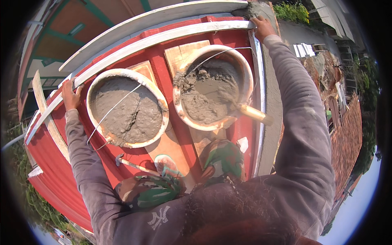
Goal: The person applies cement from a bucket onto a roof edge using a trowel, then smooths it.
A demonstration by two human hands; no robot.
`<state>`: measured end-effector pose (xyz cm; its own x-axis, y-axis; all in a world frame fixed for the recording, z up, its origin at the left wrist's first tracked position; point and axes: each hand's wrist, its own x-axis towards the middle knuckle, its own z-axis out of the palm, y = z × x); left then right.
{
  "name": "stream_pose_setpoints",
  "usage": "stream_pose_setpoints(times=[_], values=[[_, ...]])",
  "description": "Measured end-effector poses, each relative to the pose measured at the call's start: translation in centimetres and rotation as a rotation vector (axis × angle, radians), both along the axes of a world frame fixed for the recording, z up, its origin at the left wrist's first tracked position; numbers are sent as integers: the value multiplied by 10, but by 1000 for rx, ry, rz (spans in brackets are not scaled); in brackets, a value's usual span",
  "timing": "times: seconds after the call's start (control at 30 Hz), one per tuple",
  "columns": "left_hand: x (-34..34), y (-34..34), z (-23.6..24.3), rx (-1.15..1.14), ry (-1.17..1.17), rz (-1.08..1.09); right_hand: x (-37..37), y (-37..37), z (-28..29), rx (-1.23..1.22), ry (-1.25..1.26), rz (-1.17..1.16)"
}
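Note:
A long pale wooden batten [163, 37] runs across the far side of the red roof sheet. My left hand [71, 94] is closed around it left of the buckets. Near its right end, my right hand [263, 27] grips it beside a grey cement-covered ledge [272, 102]. Between my arms stand two pale buckets of wet grey mortar, the left bucket [90, 118] fuller than the right bucket [247, 75]. Both have thin wire handles. From the right bucket sticks a wooden tool handle [254, 113]; its head is hidden in the mortar.
Red metal roofing [61, 175] lies under everything, with planks [167, 143] beneath the buckets. A hammer [139, 166] rests near my feet. Beyond the batten runs another long board [155, 19]. At left a loose plank [51, 122] leans across; a tiled roof [347, 139] stands at right.

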<state>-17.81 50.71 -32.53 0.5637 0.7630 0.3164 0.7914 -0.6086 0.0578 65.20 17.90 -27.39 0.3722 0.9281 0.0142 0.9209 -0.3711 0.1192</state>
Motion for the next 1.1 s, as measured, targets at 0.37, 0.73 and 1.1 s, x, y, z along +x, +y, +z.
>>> stream_pose_setpoints(times=[0.37, 0.73, 1.1], values=[[3, -4, -3, 17, -18, 16, 7, -4, -5, 33, 7, 11], [-1, 3, 3, -18, -3, 12, 9, -5, -10, 38, 15, 39], [5, -2, 4, 3, -1, 36, 5, -15, -14, 106, -6, 37]])
